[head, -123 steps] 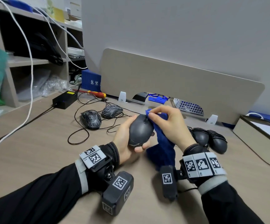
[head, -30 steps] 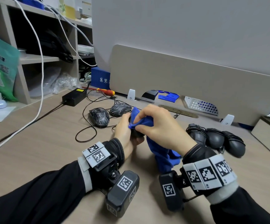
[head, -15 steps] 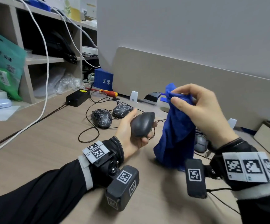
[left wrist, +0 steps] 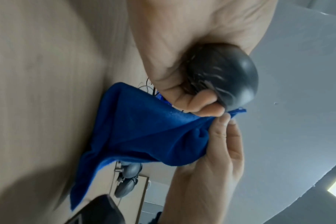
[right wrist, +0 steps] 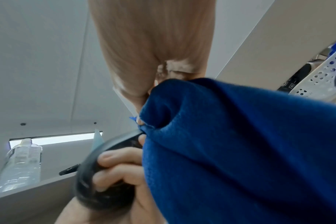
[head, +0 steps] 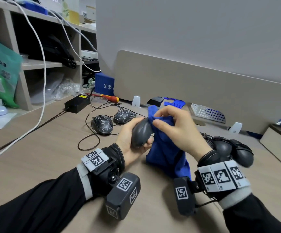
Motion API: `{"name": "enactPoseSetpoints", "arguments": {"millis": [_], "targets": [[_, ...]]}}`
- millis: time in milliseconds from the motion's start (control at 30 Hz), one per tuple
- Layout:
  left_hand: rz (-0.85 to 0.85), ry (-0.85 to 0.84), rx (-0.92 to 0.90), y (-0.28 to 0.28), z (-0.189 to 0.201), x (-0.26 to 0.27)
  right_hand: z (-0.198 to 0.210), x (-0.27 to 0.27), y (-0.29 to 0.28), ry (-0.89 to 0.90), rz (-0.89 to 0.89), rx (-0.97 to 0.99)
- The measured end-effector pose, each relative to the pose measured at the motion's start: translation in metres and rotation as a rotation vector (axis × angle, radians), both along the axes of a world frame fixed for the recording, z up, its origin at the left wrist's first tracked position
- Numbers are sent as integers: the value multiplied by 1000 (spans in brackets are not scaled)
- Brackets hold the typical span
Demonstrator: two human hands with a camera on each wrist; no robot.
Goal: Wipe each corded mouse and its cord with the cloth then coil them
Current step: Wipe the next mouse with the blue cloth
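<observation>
One mouse point(head: 141, 134) gripped by left hand point(head: 130, 140) fingers | one cloth point(head: 165, 148) pinched by right hand point(head: 176, 130)

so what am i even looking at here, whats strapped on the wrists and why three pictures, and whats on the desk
No robot here: a person works with bare hands, wearing a camera on the head and one on each wrist; the black boxes and patterned bands are that gear. The wide picture comes from the head camera; the two close, tilted ones look along each hand.

The left hand holds a dark grey mouse. The right hand pinches a blue cloth against the mouse's front end; the cloth hangs to the desk.

On the desk lie two patterned mice with loose cords, a black power brick, a red screwdriver, and, by the right wrist, a row of dark mice with cords that look wound round them.
</observation>
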State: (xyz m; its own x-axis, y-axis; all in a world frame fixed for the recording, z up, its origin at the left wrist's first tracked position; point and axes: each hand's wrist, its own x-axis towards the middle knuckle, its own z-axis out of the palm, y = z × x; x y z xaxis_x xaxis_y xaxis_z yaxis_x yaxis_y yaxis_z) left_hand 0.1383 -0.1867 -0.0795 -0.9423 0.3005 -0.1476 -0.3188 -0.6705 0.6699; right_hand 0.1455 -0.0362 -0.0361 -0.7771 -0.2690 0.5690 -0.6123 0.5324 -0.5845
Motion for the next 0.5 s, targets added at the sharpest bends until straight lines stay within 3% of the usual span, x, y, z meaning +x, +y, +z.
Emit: {"name": "enactPoseSetpoints", "arguments": {"millis": [100, 167, 300, 500], "targets": [[54, -55, 7, -2, -3, -1, 1, 11, -18, -43, 145, 108], [69, -37, -33, -1, -4, -1, 3, 6, -16, -45, 117, 73], [27, 11, -112, 8, -5, 7, 0, -6, 1, -35, -107, -10], [-19, -5, 30, 2, -6, 0, 5, 1, -6, -149, 21, -10]]}}
